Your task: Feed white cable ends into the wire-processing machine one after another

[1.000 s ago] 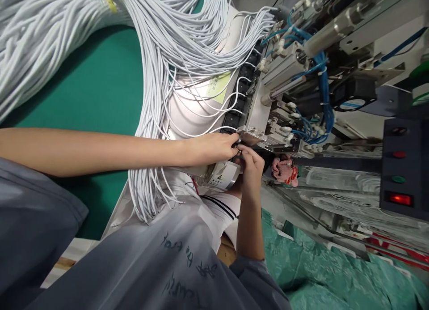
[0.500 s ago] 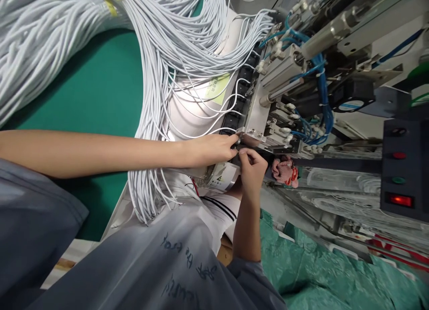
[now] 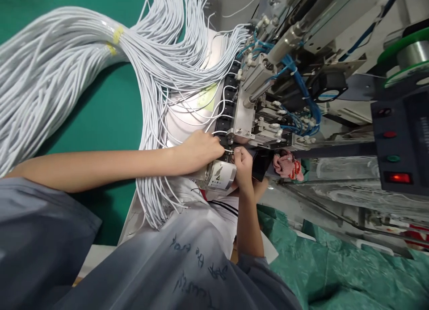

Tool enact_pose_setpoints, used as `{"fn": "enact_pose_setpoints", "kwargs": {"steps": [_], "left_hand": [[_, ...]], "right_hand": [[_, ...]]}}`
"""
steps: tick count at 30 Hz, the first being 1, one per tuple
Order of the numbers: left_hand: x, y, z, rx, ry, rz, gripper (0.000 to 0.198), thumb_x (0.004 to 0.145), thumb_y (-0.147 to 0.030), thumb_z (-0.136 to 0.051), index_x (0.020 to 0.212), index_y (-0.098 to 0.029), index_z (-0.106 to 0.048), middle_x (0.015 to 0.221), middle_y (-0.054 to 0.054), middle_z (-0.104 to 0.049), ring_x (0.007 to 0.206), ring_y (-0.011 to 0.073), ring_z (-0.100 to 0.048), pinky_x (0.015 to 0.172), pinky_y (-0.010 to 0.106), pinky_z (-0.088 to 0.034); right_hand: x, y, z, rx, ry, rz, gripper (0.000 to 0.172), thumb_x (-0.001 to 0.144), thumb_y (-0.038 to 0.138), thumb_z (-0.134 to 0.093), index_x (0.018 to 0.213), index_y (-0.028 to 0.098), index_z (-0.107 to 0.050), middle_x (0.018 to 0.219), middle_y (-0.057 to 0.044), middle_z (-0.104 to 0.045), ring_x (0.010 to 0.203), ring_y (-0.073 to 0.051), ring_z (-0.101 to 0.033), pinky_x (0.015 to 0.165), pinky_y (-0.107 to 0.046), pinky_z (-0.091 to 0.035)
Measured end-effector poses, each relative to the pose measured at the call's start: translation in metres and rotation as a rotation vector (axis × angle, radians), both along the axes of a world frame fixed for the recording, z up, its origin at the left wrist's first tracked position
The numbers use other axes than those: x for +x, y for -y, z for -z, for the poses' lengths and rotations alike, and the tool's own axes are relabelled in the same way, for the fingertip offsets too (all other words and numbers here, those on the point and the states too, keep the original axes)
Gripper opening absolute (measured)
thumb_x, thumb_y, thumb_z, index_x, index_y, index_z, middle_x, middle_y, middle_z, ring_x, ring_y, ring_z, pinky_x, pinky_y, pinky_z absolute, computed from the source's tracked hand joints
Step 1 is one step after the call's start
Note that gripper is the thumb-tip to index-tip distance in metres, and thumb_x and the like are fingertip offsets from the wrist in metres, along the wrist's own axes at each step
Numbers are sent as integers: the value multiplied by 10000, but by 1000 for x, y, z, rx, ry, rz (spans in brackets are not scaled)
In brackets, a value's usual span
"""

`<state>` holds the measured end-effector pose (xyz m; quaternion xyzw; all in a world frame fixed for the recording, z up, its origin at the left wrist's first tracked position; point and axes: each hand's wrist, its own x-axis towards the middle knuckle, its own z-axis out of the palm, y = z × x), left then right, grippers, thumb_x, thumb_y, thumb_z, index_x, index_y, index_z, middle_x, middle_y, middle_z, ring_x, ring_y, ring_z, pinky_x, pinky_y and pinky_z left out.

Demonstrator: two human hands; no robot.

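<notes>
My left hand [image 3: 203, 150] is closed in a pinch on a white cable [image 3: 229, 151], low on the row of black holders [image 3: 224, 123] along the machine's edge. My right hand [image 3: 243, 163] faces it from the other side, thumb and fingers pressed together at the end of the same cable. The fingertips hide most of that end. More white cables run from the holders back over the pale cover to a large bundle [image 3: 174, 68]. Just below my hands is a clear block with a printed label [image 3: 221, 175].
Metal cylinders [image 3: 259, 73] and blue air tubes [image 3: 303, 84] rise just beyond my hands. A control box [image 3: 397, 149] with a lit red switch stands at right. A pink cloth [image 3: 287, 165] hangs near my right hand. The tied bundle lies across a green mat [image 3: 103, 104].
The view has shifted, so the machine appears further left. My left hand has drawn back a little from my right, and a short length of white cable now shows between them.
</notes>
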<state>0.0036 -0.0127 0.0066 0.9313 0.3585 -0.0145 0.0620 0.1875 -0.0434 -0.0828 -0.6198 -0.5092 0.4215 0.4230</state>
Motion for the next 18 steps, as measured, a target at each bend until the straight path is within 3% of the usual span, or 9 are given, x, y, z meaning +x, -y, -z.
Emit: {"fn": "enact_pose_setpoints", "kwargs": {"steps": [4,7,11,14,16,18], "left_hand": [[-3,0,4,30,-3,49,222,762,-13,-460,695,-117,-645,712,80,-607,574,155,-588,463,252,-352],[-2,2,5,70,-11,70,223,757,-16,-453,692,-119,-640,710,78,-598,549,147,-589,442,246,-346],[-2,6,3,83,-24,76,208,768,-22,-463,715,-111,-644,734,89,-607,561,160,-607,451,252,-354],[-2,6,3,57,-29,72,200,778,-22,-472,714,-105,-643,742,103,-619,585,184,-619,463,264,-352],[-3,4,5,62,-25,49,195,787,-24,-469,742,-100,-643,761,117,-631,620,209,-632,472,271,-343],[-4,-1,7,91,-23,-9,205,803,-29,-449,827,-85,-645,780,135,-644,673,239,-646,485,279,-338]], "right_hand": [[1,4,-5,8,-46,151,311,854,419,-434,626,223,-358,515,74,-300,455,-84,-280,433,-226,-242],[-5,2,-4,-50,-164,105,284,837,429,-444,653,216,-407,503,75,-312,450,-84,-296,427,-219,-240],[-4,-6,2,-53,-190,61,383,777,549,-504,622,224,-373,501,95,-237,425,-70,-229,402,-216,-190],[1,4,-5,94,-81,237,406,817,555,-458,608,229,-338,504,92,-246,425,-70,-229,403,-220,-196],[-4,25,-14,237,24,365,365,870,479,-423,620,219,-370,522,72,-313,446,-79,-293,422,-226,-241],[-21,52,-24,314,131,334,319,904,398,-398,661,204,-469,548,38,-436,476,-98,-403,454,-242,-311]]}}
